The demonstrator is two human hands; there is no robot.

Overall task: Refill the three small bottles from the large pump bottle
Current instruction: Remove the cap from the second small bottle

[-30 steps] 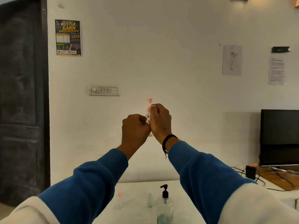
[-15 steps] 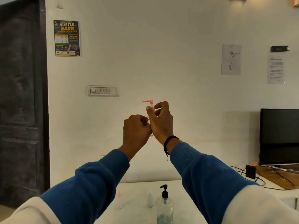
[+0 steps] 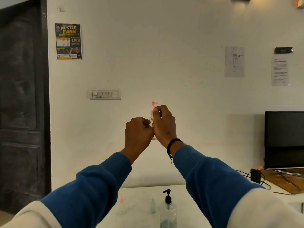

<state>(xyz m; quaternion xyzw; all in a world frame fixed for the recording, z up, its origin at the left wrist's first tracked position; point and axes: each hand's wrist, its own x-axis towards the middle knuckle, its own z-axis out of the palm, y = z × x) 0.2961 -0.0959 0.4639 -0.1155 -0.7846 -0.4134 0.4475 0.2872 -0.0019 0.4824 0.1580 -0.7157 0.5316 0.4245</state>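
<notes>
Holding one small bottle (image 3: pixel 151 119) up at eye level, we wrap our left hand (image 3: pixel 138 134) around its clear body to steady it while our right hand (image 3: pixel 164 123) pinches the pink pump cap (image 3: pixel 153 106), most likely to unscrew it. The large pump bottle (image 3: pixel 168 211) waits on the white table (image 3: pixel 141 191) below, with two more small bottles (image 3: pixel 121 204) just beside it, so everything is within easy reach.

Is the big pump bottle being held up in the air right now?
No, the large pump bottle stands on the white table, while both hands hold a small pink-topped bottle up in front of the wall.
</notes>
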